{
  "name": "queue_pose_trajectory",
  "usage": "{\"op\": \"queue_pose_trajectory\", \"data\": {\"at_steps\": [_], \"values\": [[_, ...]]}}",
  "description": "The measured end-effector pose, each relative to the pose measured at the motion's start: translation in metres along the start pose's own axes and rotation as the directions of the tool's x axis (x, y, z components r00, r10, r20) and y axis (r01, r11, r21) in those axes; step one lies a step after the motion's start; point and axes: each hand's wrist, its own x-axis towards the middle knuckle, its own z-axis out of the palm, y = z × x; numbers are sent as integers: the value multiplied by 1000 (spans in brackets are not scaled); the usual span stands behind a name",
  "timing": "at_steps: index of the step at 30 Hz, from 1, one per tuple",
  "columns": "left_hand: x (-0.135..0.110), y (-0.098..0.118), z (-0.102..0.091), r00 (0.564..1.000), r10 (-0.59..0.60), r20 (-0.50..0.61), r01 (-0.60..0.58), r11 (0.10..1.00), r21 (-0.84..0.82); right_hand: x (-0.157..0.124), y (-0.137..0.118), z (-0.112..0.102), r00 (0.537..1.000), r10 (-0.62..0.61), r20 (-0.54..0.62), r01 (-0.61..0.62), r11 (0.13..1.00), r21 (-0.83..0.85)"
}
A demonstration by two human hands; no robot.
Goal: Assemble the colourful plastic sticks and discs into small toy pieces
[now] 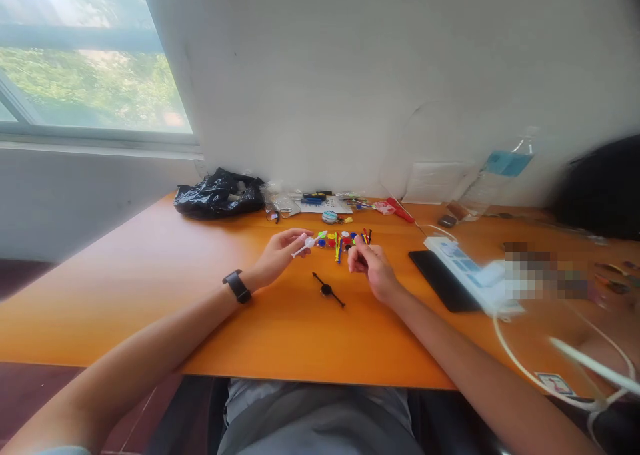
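My left hand [280,254] pinches a small white stick with a round white piece on it [305,245], held just above the orange table [150,288]. My right hand [370,265] is curled shut beside a heap of small coloured beads and sticks [343,240]; its fingertips touch the heap, and I cannot make out what they hold. A black stick with a black disc [327,290] lies on the table between my hands, nearer to me. A black band sits on my left wrist [237,286].
A black plastic bag [217,194] lies at the back left by the wall. Packets, tools and a red-handled item [400,210] line the back. A dark phone [440,278], a white power strip [465,268] with cables, and a plastic bottle [493,175] are at the right.
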Motion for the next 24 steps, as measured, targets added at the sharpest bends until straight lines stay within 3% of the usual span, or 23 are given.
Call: {"op": "queue_pose_trajectory", "data": {"at_steps": [10, 19, 24], "values": [[2, 1, -1, 989, -146, 16, 147, 973, -180, 1, 4, 0, 1000, -17, 6, 17, 997, -75], [-2, 0, -2, 991, -130, 1, 130, 991, -34, -4, 6, 3, 980, -105, 169, 161, 919, -360], [-6, 11, 3, 991, -132, -9, 132, 977, 168, -9, 5, 1, 952, -95, 292, 234, 840, -490]]}}
